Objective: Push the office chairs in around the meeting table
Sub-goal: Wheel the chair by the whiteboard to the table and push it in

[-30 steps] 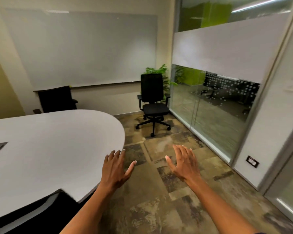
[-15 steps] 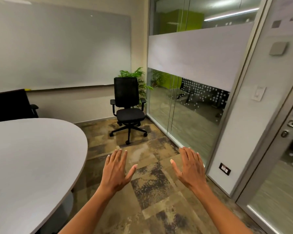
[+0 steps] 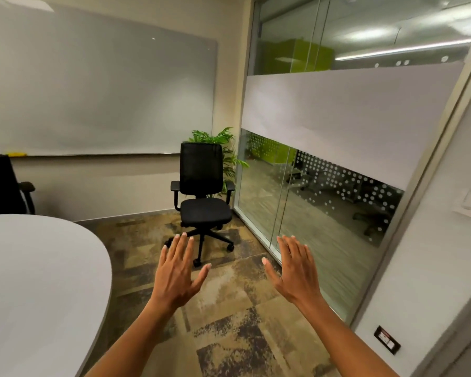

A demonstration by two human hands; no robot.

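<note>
A black office chair (image 3: 203,202) on castors stands apart from the table, in the far corner by the glass wall, its seat facing me. The white meeting table (image 3: 38,281) with a rounded end fills the lower left. A second black chair (image 3: 0,185) sits behind the table's far edge, cut off by the left border. My left hand (image 3: 178,273) and my right hand (image 3: 294,270) are held out in front of me, palms down, fingers spread, holding nothing. Both hands are well short of the corner chair.
A glass partition (image 3: 324,186) with a frosted band runs along the right. A potted plant (image 3: 223,148) stands behind the corner chair. A large whiteboard (image 3: 93,91) covers the back wall. Patterned carpet (image 3: 229,336) lies between table and glass.
The view has moved forward and turned right, so the corner chair looks nearer and more central. The table has slid to the left. Both hands stay open and raised.
</note>
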